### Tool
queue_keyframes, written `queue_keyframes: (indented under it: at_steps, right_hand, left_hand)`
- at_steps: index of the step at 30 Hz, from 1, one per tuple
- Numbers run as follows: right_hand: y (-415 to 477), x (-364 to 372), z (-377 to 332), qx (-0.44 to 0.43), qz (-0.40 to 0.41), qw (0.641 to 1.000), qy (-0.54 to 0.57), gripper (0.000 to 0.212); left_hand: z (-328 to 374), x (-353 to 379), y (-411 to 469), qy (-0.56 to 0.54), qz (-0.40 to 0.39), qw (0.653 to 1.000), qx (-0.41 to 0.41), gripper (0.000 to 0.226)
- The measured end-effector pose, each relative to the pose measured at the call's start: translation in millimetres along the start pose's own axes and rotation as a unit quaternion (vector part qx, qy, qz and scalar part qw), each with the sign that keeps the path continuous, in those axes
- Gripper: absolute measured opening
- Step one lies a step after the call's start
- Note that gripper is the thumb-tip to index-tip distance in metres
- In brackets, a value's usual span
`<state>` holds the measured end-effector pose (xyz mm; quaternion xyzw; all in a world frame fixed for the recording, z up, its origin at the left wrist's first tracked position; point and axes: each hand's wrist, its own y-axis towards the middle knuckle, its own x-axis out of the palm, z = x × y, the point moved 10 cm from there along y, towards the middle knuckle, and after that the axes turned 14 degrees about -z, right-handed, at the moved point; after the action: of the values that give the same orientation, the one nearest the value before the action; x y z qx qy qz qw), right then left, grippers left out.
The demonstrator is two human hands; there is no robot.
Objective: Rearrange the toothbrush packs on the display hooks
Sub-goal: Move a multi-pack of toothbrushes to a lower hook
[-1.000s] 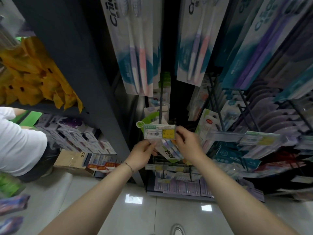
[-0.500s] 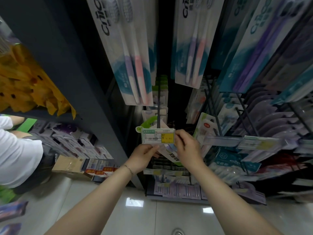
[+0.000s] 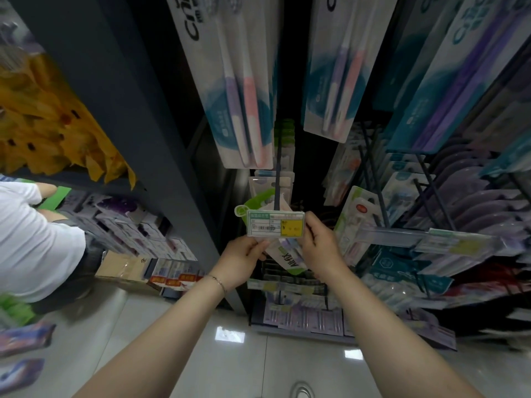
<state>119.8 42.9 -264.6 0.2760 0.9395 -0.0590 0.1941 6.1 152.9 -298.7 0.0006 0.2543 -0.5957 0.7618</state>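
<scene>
At the tip of the display hook, just under its price tag, the person's left hand and right hand both pinch a toothbrush pack, seemingly light, thin and bendy, best held by its stiffer card top.

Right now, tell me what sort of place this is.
Probably a shop's dental-care aisle: toothbrush packs hang in rows on display hooks, a barcoded price tag fronts one hook, and boxed goods are stacked at left.
</scene>
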Motion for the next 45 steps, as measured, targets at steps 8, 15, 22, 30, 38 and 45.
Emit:
queue_keyframes:
  at_steps: [8,15,22,30,38,45]
  right_hand:
    - [6.8,-5.0,15.1,0.013,0.024,1.000,0.013,0.018]
    - [-26.1,10.1,-2.0,-0.005,-0.004,1.000,-0.004,0.015]
    - [-18.5,7.1,7.4,0.008,0.018,0.996,0.084,0.020]
    - [37.4,-6.6,-6.9,0.014,-0.018,0.997,0.067,0.023]
    - [46.1,1.1,-4.3,-0.001,-0.019,0.998,0.065,0.020]
    - [36.1,-6.3,-16.5,-0.038,0.007,0.995,0.090,0.023]
  left_hand:
    - [20.8,-5.4,-6.1,0.007,0.014,0.999,0.040,0.016]
    - [1.4,-17.1,-10.4,-0.070,0.076,0.994,0.028,0.026]
    - [-1.5,-27.4,-11.2,-0.126,0.123,0.984,-0.003,0.029]
    - [-6.6,-36.1,-6.0,-0.145,0.166,0.975,-0.027,0.019]
    - [-1.7,-31.9,-4.9,-0.106,0.156,0.981,-0.050,0.017]
    - [-5.9,-32.8,-3.2,-0.124,0.159,0.978,-0.056,0.011]
